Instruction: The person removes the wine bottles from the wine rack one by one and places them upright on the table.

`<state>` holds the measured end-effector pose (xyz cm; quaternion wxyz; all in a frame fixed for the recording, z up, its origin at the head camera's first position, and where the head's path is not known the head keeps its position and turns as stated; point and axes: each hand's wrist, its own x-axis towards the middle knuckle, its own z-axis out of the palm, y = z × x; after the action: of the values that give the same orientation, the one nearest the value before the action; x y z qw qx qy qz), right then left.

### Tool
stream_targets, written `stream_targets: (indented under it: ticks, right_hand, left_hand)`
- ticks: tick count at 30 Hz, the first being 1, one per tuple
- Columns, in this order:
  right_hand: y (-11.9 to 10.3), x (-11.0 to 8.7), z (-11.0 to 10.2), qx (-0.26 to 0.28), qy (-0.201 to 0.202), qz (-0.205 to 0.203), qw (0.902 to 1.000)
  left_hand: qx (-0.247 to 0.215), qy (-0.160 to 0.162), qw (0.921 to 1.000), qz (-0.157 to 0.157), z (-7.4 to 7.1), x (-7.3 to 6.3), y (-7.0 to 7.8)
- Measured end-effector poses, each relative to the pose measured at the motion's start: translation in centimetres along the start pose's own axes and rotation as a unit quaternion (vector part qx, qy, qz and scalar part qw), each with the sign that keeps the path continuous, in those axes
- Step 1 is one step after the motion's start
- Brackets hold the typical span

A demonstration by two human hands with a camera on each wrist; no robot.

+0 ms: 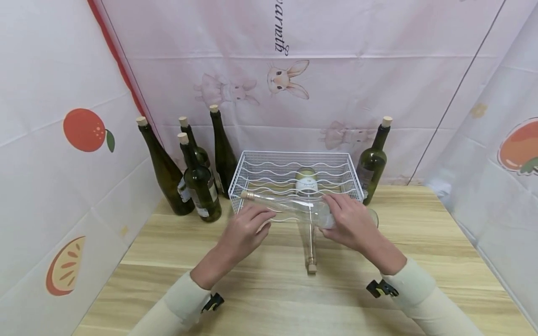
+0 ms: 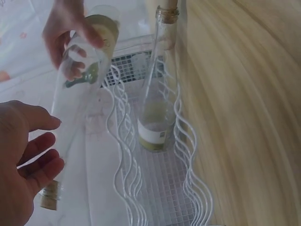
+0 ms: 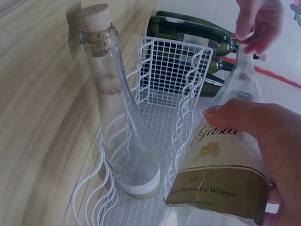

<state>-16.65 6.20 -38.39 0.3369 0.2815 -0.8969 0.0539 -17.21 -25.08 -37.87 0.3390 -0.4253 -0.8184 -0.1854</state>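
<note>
A clear glass wine bottle [image 1: 290,205] with a cork and a cream-and-olive label [image 3: 216,183] lies tilted over the wire rack, its neck towards the left. My right hand [image 1: 350,219] grips its body, thumb across the label. By the neck is my left hand [image 1: 248,228], fingers [image 2: 40,146] loosely bent and a gap showing between thumb and fingers. In the left wrist view they overlap the neck, just above the cork [image 2: 49,195]. A second clear corked bottle [image 3: 127,141] lies in the white wire rack [image 1: 294,156], its neck pointing out over the front.
Several dark green corked bottles [image 1: 201,186] stand left of the rack, close together. Another green bottle [image 1: 371,163] stands beside its right end. The wooden table [image 1: 269,298] meets a printed cloth backdrop [image 1: 176,60] behind the rack.
</note>
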Motion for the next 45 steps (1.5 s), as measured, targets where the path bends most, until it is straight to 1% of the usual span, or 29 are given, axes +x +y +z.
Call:
stream_targets:
  ticks: [3, 7, 12, 14, 16, 18, 19, 22, 26, 29, 32, 34, 36, 41, 45]
  right_hand:
    - [0.5, -0.2, -0.1, 0.001, 0.004, 0.009, 1.0]
    - [1.1, -0.4, -0.3, 0.005, 0.01, 0.014, 0.9998]
    - [1.8, -0.7, -0.6, 0.012, 0.012, 0.028, 0.9995]
    - [2.1, -0.9, -0.7, 0.014, 0.008, 0.039, 0.9991]
    - [2.3, -1.0, -0.8, 0.02, 0.006, 0.051, 0.9985]
    - [2.6, -1.2, -0.9, 0.025, 0.006, 0.063, 0.9977]
    - [2.7, -1.3, -0.9, 0.026, 0.008, 0.069, 0.9972]
    - [3.1, -1.6, -0.9, 0.04, 0.018, 0.086, 0.9954]
    - [3.7, -2.0, -1.0, 0.063, 0.028, 0.102, 0.9924]
    - [4.2, -2.2, -1.1, 0.075, 0.037, 0.11, 0.9903]
    - [4.6, -2.4, -1.2, 0.08, 0.043, 0.12, 0.9886]
    - [4.8, -2.5, -1.3, 0.082, 0.042, 0.129, 0.9873]
    - [5.0, -2.7, -1.4, 0.085, 0.04, 0.139, 0.9858]
    - [5.6, -3.1, -1.6, 0.098, 0.035, 0.161, 0.9814]
    - [6.0, -3.5, -1.8, 0.113, 0.033, 0.184, 0.9759]
  left_hand:
    - [0.008, -0.013, 0.9999, -0.004, 0.6, -0.1, 0.1]
    - [0.003, -0.024, 0.9997, -0.006, 1.2, 0.0, 0.4]
    - [-0.039, -0.035, 0.9985, -0.016, 2.0, 0.0, 0.8]
    - [-0.067, -0.036, 0.9967, -0.027, 2.4, 0.0, 1.0]
    - [-0.096, -0.043, 0.9933, -0.048, 2.8, 0.0, 1.2]
    - [-0.125, -0.052, 0.9881, -0.073, 3.1, 0.0, 1.3]
    - [-0.142, -0.059, 0.9842, -0.089, 3.3, 0.0, 1.4]
    - [-0.191, -0.083, 0.9671, -0.146, 3.7, 0.0, 1.7]
    - [-0.243, -0.116, 0.9376, -0.22, 4.3, 0.1, 2.0]
    - [-0.265, -0.133, 0.9212, -0.252, 4.8, 0.1, 1.9]
    - [-0.284, -0.141, 0.9074, -0.276, 5.3, 0.1, 1.8]
    - [-0.301, -0.146, 0.895, -0.294, 5.6, 0.2, 1.8]
    - [-0.32, -0.152, 0.879, -0.319, 5.8, 0.2, 1.7]
    - [-0.363, -0.162, 0.8327, -0.385, 6.6, 0.4, 1.6]
    - [-0.401, -0.159, 0.7988, -0.42, 7.4, 0.3, 1.4]
